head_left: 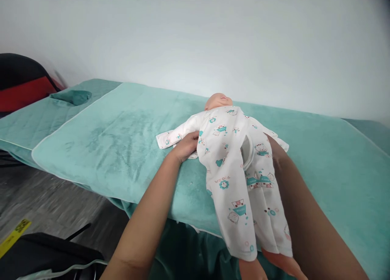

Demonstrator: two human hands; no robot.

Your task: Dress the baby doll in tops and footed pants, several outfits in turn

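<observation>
A baby doll (219, 100) lies on its back on the green bed, head toward the wall. It wears white printed clothes (225, 150), a long-sleeved top and trousers with an opening at the crotch. Its bare feet (252, 270) point toward me past the near edge. At the doll's waist on the left, my left hand (186, 147) is closed against the side of the clothes, its fingertips tucked out of sight. My right hand (272, 144) reaches to the opposite side of the waist. Cloth covers its fingers, so their grip is hidden.
A green padded cover (122, 121) with a pale edge lies over the bed, against a white wall (183, 40). At the left are a face hole (71, 97) and a black and red chair (24, 83). A black object with a yellow tag (15, 235) is low at left.
</observation>
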